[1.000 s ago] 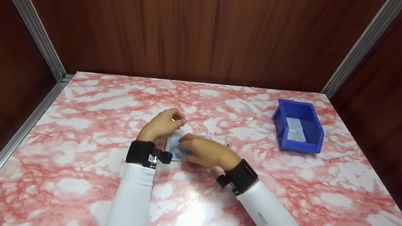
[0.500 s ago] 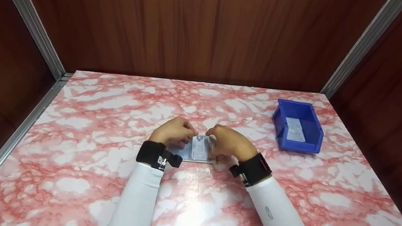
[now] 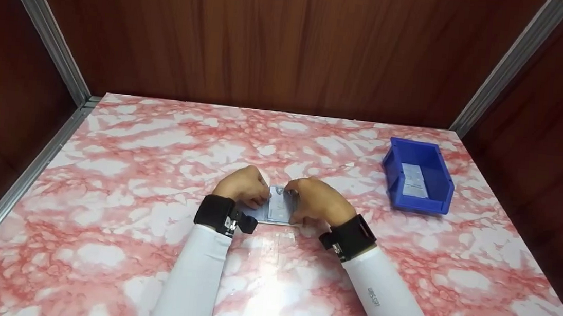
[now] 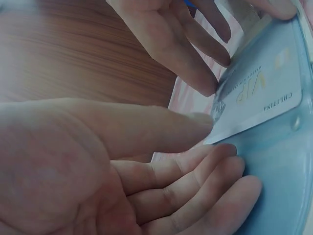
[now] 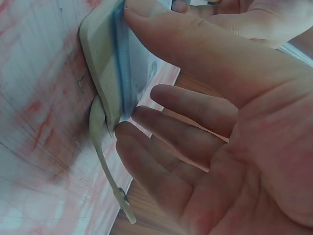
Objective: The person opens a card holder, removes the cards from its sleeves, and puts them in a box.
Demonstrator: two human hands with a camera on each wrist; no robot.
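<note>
A card holder (image 3: 279, 223) with a cream cover, clear bluish pockets and a snap strap (image 5: 111, 169) lies open on the table between both hands. A pale VIP card (image 4: 261, 85) sits on its right-hand side, over the pocket. My left hand (image 3: 245, 186) has its thumb and curled fingers at the card's edge and pinches its corner; the other fingers lie over the blue pocket (image 4: 279, 171). My right hand (image 3: 320, 199) spans the holder's right end, with the thumb on the near edge and fingertips on the far edge. The right palm hides part of the holder.
A blue plastic bin (image 3: 424, 205) stands at the right rear of the table, with pale cards (image 3: 413, 181) inside. Brown wood-grain panels (image 3: 293, 40) enclose the back and sides of the marbled pink table (image 3: 101, 202).
The right hand has moved from over the holder's left part to its right end. The left hand has come down and right onto the card's edge. The card now shows between the hands.
</note>
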